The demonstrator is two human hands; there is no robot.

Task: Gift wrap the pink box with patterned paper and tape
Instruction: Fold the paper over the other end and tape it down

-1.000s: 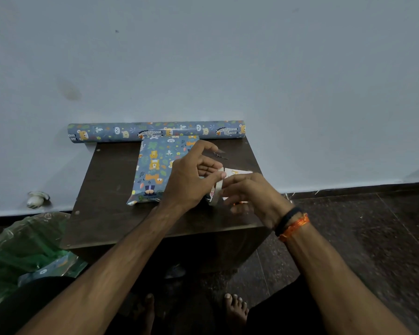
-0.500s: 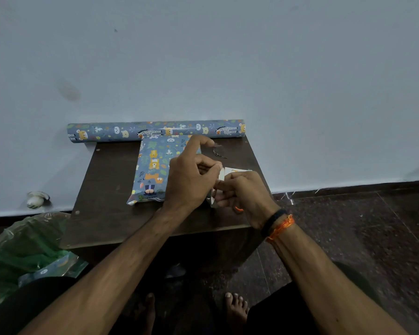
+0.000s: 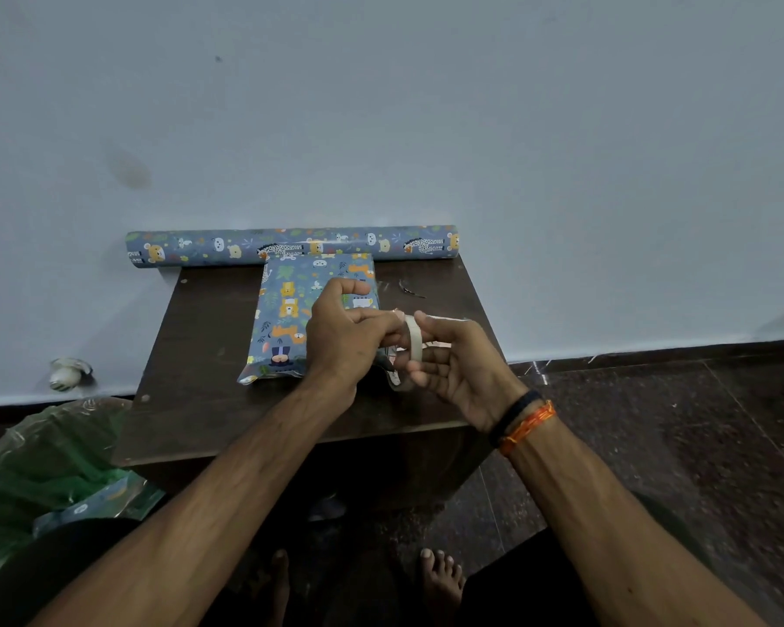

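Both hands up over the table (image 3: 209, 391); right hand (image 3: 460, 364) grips the tape roll (image 3: 413, 339) on edge; left hand (image 3: 349, 339) pinches at its rim; the wrapped box (image 3: 286, 310) lies flat at the left hand's ten o'clock, partly beneath it; paper roll (image 3: 245, 247) at twelve, along the wall.

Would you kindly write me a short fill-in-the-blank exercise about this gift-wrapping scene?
1. The wrapped box lies on the dark ____ table.
2. The paper roll lies along the table's ____ edge, by the wall.
3. Both the left hand and the right hand hold the roll of ____.

Missing words: wooden; far; tape
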